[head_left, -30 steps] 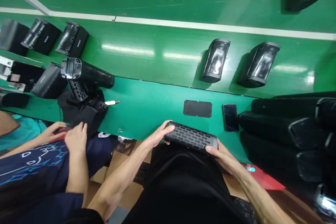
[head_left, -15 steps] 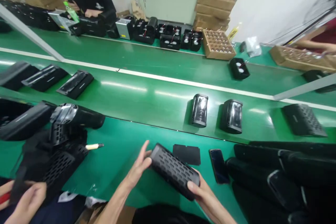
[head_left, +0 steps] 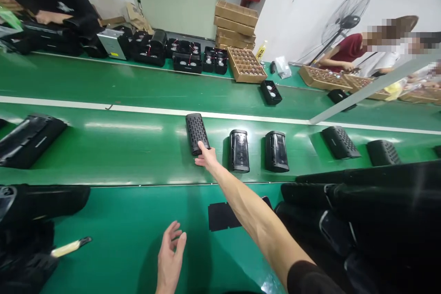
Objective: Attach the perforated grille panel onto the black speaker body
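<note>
My right hand (head_left: pixel 206 155) reaches out over the green belt, thumb and fingers around the near end of a black speaker housing (head_left: pixel 195 129) with a slotted grille. Its far end points toward the white line. My left hand (head_left: pixel 171 248) is over the near green table, fingers apart and slightly curled, holding nothing. To the right of the held housing, two more black speaker housings (head_left: pixel 239 150) (head_left: pixel 276 150) with glossy fronts stand on the belt. A thin black sheet (head_left: pixel 222 217) lies on the table, partly covered by my right forearm, with a phone (head_left: pixel 267 202) mostly hidden behind.
Large black cases (head_left: pixel 344 211) crowd the right side. At left are more black housings (head_left: pixel 44 200) and a pale-handled tool (head_left: pixel 70 247). A slanted grey post (head_left: pixel 361 92) crosses the right. Across the belt, people work beside compartment boxes (head_left: pixel 246 65) and open speaker shells (head_left: pixel 186 57).
My right hand has carried the speaker housing forward from above the table onto the belt. My left hand has come away from it. The view has swung right.
</note>
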### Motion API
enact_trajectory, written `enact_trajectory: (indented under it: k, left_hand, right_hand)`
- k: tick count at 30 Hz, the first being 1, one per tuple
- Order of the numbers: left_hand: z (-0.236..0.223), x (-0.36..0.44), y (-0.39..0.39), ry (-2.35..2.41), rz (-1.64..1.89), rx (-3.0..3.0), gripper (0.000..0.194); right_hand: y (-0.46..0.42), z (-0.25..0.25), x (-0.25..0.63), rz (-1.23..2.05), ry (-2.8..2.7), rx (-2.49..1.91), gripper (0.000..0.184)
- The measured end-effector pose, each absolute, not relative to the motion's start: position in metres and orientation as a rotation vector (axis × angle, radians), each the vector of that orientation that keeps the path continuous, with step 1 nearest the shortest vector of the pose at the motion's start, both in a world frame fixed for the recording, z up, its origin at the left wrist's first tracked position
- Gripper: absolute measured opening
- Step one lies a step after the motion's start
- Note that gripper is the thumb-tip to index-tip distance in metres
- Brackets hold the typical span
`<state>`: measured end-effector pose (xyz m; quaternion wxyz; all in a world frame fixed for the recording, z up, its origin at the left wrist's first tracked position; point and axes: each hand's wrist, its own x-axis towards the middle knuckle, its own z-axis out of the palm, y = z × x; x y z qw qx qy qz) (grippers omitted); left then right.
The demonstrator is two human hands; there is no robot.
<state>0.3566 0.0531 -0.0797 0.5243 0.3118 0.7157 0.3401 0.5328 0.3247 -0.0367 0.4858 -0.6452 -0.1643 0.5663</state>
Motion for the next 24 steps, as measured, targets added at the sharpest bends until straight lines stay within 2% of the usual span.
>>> enact_trajectory:
  k: [3,7,11,15,20,22,24]
  left_hand:
    - [-0.076,0.369,0.059,1.708,0.811,0.775,0.081]
    - [-0.061,0.419,0.097,1.585,0.764,1.03,0.072]
    - [-0.045,0.509,0.153,1.468,0.664,1.361,0.084]
    - [-0.044,0.599,0.199,1.482,0.548,1.615,0.103]
    - [-0.06,0.648,0.213,1.572,0.467,1.562,0.1]
    - [-0.063,0.651,0.21,1.547,0.49,1.478,0.095]
    - [-0.063,0.648,0.212,1.48,0.561,1.348,0.101]
  right_hand:
    - [0.276,-0.026,0.573,1.22,-0.532,-1.735,0.056]
    - [0.216,-0.004,0.665,0.685,-0.607,-1.985,0.059]
    - [0.211,-0.004,0.757,0.323,-0.499,-2.269,0.087]
    - [0.225,-0.026,0.803,0.329,-0.358,-2.459,0.103]
    - [0.233,-0.051,0.776,0.504,-0.518,-2.5,0.108]
    - [0.242,-0.062,0.738,0.687,-0.714,-2.448,0.097]
    - [0.251,-0.074,0.687,0.92,-0.941,-2.344,0.071]
